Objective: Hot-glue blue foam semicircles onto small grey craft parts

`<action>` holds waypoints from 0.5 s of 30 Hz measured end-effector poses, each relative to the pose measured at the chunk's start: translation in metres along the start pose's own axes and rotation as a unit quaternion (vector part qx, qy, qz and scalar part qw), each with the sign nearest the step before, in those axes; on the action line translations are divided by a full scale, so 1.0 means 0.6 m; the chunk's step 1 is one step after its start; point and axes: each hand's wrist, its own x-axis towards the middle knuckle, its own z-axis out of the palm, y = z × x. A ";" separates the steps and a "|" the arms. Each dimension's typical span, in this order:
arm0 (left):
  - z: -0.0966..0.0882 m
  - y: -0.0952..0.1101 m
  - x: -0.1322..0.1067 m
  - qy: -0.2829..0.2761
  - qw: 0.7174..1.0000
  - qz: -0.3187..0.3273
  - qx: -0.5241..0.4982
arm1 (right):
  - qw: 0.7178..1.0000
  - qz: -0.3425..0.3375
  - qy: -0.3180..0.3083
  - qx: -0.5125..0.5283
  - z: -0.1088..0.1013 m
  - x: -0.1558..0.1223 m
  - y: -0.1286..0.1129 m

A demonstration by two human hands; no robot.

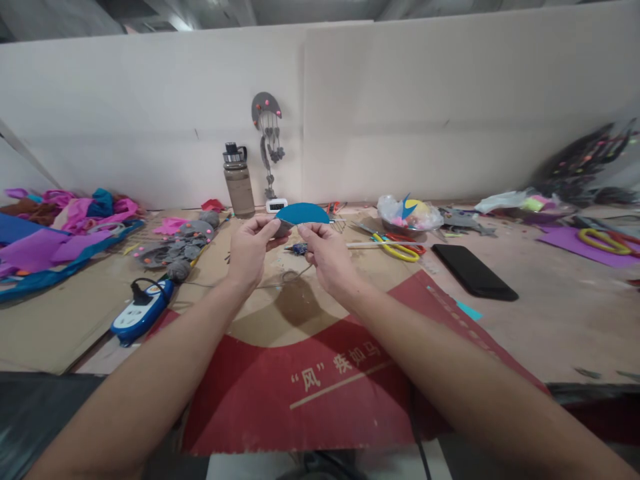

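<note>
A blue felt half-circle point(303, 213) is held up above the cardboard-covered table point(310, 373). My left hand point(251, 248) pinches its lower left edge with closed fingers. My right hand point(324, 252) pinches the lower edge close beside it, fingers also closed. Both arms reach forward from the bottom of the view. A thin thread or wire seems to hang below the hands, too fine to make out.
Yellow-handled scissors point(397, 248) and a black phone point(474, 271) lie to the right. A water bottle point(239, 180) stands at the back wall. Grey felt pieces point(175, 250), a blue-and-white power strip point(143, 311) and piled coloured fabric point(60, 227) lie left.
</note>
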 end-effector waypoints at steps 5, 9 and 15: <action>0.002 -0.002 0.000 -0.001 1.000 -0.013 -0.010 | 1.000 0.013 -0.001 0.009 0.000 0.000 -0.003; 0.003 -0.002 -0.001 -0.004 0.999 -0.027 -0.018 | 1.000 0.022 0.014 0.008 0.001 0.001 -0.005; 0.001 -0.001 -0.002 -0.029 0.997 -0.048 -0.052 | 1.000 0.014 0.009 -0.001 -0.001 -0.001 -0.008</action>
